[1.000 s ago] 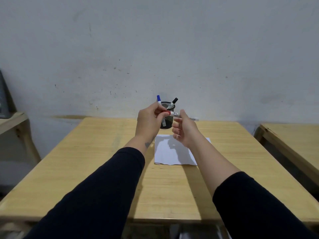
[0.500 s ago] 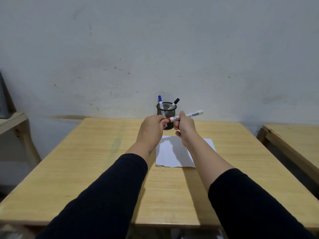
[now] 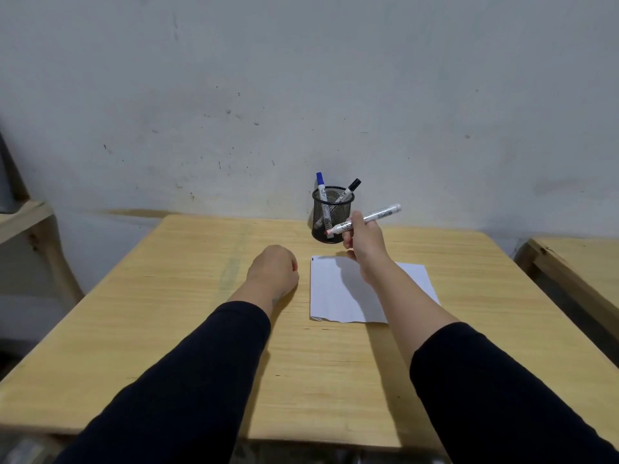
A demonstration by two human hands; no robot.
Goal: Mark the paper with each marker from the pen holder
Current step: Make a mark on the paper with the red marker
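Observation:
My right hand point(image 3: 363, 242) holds a white marker point(image 3: 382, 214) slanted above the far edge of the white paper point(image 3: 335, 289). Its uncapped red tip points down-left, in front of the black mesh pen holder point(image 3: 320, 226). A small dark mark sits at the paper's far left corner. My left hand point(image 3: 273, 271) rests as a fist on the table just left of the paper; the cap is off the marker and hidden inside the fist. A blue-capped marker point(image 3: 321, 185) and a black-capped marker point(image 3: 351, 188) stand in the holder.
The wooden table point(image 3: 201, 296) stands against a grey wall. A second wooden table point(image 3: 586, 262) is close on the right, across a narrow gap. A wooden shelf point(image 3: 23, 216) stands at the left edge.
Both hands held the marker together in front of the holder. My left hand has pulled away and dropped to the table as a fist. The marker's red tip is now bare.

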